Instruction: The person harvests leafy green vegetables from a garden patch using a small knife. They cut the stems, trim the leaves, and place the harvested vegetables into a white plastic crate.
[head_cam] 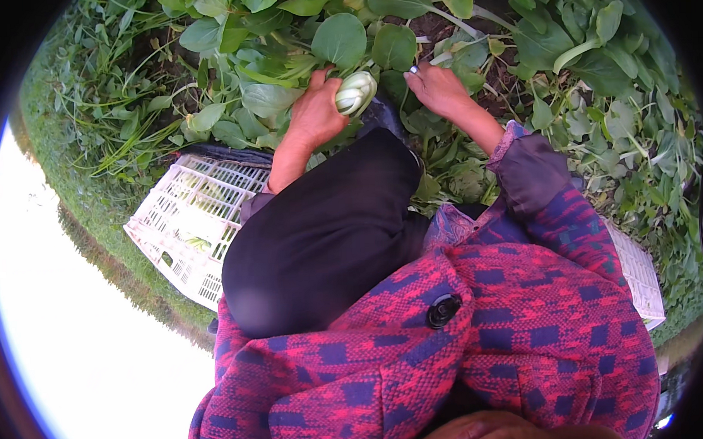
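Note:
My left hand grips a head of bok choy with its pale green stalk base turned up to the right and its leaves spreading to the left. A short distance to the right, my right hand is curled, with a small shiny metal piece at the index finger; whether this is a ring or part of a tool, I cannot tell. Broad green leaves lie just above and between the hands. What the right fingers close on is hidden.
A white slatted plastic crate with pale vegetables in it stands left of my knee. Another white crate stands at the right behind my arm. Leafy plants and loose leaves cover the soil around my boot.

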{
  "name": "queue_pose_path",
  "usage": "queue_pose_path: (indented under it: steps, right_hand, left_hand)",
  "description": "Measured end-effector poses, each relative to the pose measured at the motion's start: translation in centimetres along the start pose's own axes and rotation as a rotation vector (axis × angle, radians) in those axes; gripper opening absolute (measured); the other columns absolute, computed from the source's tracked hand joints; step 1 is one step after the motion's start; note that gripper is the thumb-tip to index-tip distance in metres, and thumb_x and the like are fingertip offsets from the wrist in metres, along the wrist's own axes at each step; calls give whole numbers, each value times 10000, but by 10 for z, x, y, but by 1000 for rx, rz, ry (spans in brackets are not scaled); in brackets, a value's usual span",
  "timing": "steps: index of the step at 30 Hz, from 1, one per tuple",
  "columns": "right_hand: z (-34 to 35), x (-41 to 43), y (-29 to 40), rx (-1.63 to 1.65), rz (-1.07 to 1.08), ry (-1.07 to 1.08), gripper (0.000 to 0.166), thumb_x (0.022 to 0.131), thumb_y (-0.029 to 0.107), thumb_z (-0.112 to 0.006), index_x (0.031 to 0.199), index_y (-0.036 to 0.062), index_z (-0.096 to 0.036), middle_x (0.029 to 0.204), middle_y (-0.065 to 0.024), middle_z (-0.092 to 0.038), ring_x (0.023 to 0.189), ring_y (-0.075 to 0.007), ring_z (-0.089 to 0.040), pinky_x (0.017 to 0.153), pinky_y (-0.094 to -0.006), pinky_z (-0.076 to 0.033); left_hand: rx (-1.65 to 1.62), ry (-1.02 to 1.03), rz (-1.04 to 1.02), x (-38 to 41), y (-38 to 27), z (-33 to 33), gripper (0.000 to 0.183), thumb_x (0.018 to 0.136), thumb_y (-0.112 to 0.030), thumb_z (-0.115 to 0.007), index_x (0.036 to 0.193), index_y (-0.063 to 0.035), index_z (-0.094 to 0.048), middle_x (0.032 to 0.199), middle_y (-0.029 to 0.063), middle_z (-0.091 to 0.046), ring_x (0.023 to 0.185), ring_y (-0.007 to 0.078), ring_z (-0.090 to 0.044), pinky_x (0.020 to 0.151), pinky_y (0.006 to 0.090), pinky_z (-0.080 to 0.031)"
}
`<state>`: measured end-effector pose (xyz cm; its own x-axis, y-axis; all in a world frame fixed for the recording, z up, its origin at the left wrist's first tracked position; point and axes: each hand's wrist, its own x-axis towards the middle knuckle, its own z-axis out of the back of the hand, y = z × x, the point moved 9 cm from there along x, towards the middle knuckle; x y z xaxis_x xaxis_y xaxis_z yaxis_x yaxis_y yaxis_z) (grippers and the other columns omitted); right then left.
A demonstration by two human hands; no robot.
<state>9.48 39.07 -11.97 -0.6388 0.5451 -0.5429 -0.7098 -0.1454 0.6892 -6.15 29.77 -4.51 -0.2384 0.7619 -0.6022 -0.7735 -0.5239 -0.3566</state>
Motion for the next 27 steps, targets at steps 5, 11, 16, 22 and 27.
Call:
queue_pose_path:
  steps: [5,11,16,22,27]
  right_hand:
    - [1,1,17,-137,-20,3,368,877,322,-485,926,-39,-536,839,-259,-617,815,-427,-593,734,-483,-469]
    - [-18,-29,-32,-147,-110,238,393,865,345,-483,977,-18,-585,964,-268,-607,935,-411,-579,815,-467,-456]
    - [25,-63,-40,62,-73,29,365,854,359,-530,900,-1,-571,831,-221,-621,830,-409,-595,746,-453,-464]
    - [57,-57,-11,546,-122,-177,288,813,321,-604,820,37,-560,634,-29,-605,495,-106,-519,501,-276,-442]
    - [23,-51,-6,601,-136,-15,183,749,205,-619,798,42,-553,632,-19,-579,486,-95,-496,475,-250,-418]
  left_hand:
    - [56,-28,13,2,-1,2,412,681,-128,-654,1076,-65,-556,1313,135,-426,1126,351,-476,908,417,-421]
    - [-122,-48,-43,-5,3,9,440,639,-86,-645,1074,-59,-581,1187,134,-535,1053,328,-537,901,384,-429]
    - [-469,69,12,-11,5,17,439,595,-49,-648,1028,-3,-587,910,67,-625,850,168,-582,796,286,-450]
    - [-463,134,35,-9,-7,21,385,591,-36,-649,970,7,-599,855,31,-616,779,138,-572,743,273,-458]
    - [-751,117,65,-14,-3,24,400,586,-28,-658,976,23,-590,876,53,-618,774,150,-575,745,282,-465]
